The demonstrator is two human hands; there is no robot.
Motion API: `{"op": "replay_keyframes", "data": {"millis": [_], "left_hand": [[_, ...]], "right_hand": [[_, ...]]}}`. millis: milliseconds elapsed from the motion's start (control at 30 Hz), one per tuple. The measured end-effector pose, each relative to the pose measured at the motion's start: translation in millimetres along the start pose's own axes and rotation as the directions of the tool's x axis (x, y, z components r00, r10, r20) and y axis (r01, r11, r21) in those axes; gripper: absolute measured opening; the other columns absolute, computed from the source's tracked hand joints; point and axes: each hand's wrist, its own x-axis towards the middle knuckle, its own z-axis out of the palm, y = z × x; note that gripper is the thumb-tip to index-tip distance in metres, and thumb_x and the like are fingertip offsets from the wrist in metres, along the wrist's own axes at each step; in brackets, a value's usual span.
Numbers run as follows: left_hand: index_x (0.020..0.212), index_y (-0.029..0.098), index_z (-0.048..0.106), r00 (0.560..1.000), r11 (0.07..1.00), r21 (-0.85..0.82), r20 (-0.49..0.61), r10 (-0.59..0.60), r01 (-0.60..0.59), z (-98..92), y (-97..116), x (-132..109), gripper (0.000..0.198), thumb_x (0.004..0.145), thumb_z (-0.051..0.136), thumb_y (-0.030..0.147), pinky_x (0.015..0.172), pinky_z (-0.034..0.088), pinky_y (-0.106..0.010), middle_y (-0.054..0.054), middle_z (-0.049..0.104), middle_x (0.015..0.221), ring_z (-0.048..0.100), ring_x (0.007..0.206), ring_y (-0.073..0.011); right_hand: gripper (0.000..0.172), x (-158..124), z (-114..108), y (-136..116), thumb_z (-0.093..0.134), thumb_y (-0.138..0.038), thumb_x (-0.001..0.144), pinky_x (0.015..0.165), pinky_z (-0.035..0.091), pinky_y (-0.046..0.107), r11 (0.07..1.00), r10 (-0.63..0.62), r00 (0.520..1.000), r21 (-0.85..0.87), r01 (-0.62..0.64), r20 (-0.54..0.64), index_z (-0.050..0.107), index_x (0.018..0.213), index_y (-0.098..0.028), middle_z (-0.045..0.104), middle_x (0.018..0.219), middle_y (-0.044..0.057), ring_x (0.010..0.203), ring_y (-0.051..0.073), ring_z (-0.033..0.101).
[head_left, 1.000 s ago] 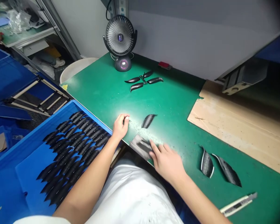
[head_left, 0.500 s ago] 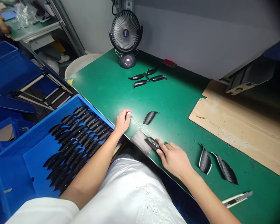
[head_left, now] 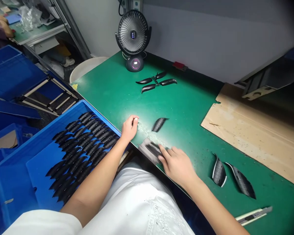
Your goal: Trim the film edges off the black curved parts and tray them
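Observation:
My right hand (head_left: 177,164) is closed on a black curved blade piece (head_left: 154,148), which is blurred and pressed onto a grey abrasive-looking sheet (head_left: 147,154) at the table's front edge. My left hand (head_left: 129,128) rests in a loose fist at the same edge, left of the sheet; nothing shows in its curled fingers. Pale dust lies between the hands. Just beyond the sheet is a loose black blade (head_left: 159,125). Inside the blue crate (head_left: 11,155) to the left, similar black blades (head_left: 88,140) lie in rows.
Two larger curved blades (head_left: 219,174) and a utility knife (head_left: 256,215) lie on the green table (head_left: 112,91) at right. Farther back are a black four-bladed propeller assembly (head_left: 159,82) and a fan (head_left: 133,35). Cardboard (head_left: 247,137) covers the right rear. Another person's hand (head_left: 5,25) shows far left.
My right hand has moved slightly left, carrying the black blade piece farther onto the grey sheet. My left hand stays put. The whole view has shifted a little.

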Motion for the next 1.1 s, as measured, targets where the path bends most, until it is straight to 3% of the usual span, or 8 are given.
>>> {"op": "replay_keyframes", "data": {"millis": [300, 500, 967, 1100], "left_hand": [[0.100, 0.021, 0.062, 0.999, 0.999, -0.034, -0.034, -0.013, 0.012, -1.5, 3.5, -0.8, 0.029, 0.098, 0.039, 0.038, 0.074, 0.046, -0.027, -0.002, 0.066, 0.082, 0.063, 0.076, -0.0160], [0.097, 0.020, 0.062, 0.997, 0.998, -0.050, -0.062, -0.036, 0.033, -2.9, 4.0, -0.8, 0.031, 0.098, 0.038, 0.040, 0.071, 0.045, -0.027, -0.001, 0.064, 0.077, 0.061, 0.072, -0.0152], [0.095, 0.020, 0.062, 0.993, 0.994, -0.093, -0.099, -0.063, 0.054, -2.8, 5.1, -3.1, 0.032, 0.098, 0.037, 0.041, 0.065, 0.042, -0.024, 0.001, 0.058, 0.068, 0.057, 0.064, -0.0138], [0.095, 0.020, 0.061, 0.993, 0.994, -0.098, -0.104, -0.060, 0.050, -1.6, 5.6, -3.0, 0.032, 0.098, 0.038, 0.041, 0.064, 0.043, -0.024, 0.002, 0.055, 0.067, 0.056, 0.064, -0.0140]], "right_hand": [[0.043, -3.3, 0.2, -7.1, 0.039, -0.031, 0.101, 0.071, 0.032, 0.036, 1.000, -0.020, 0.999, -0.013, 0.019, -0.037, 0.050, 0.137, -0.010, 0.063, 0.080, 0.009, 0.083, 0.026, 0.052], [0.043, 0.7, -4.2, -8.2, 0.042, -0.033, 0.099, 0.069, 0.030, 0.037, 1.000, 0.000, 1.000, -0.006, 0.000, 0.005, 0.051, 0.137, -0.014, 0.066, 0.084, 0.010, 0.087, 0.026, 0.052], [0.039, -14.5, 7.1, -39.7, 0.053, -0.019, 0.094, 0.067, 0.025, 0.038, 0.982, 0.112, 0.982, -0.135, -0.132, -0.149, 0.057, 0.132, -0.011, 0.058, 0.074, 0.008, 0.077, 0.025, 0.046], [0.047, -6.0, 13.7, -46.2, 0.057, -0.011, 0.085, 0.069, 0.027, 0.039, 0.989, 0.078, 0.983, -0.111, -0.097, -0.164, 0.057, 0.132, -0.012, 0.060, 0.078, 0.010, 0.080, 0.026, 0.046]]}}
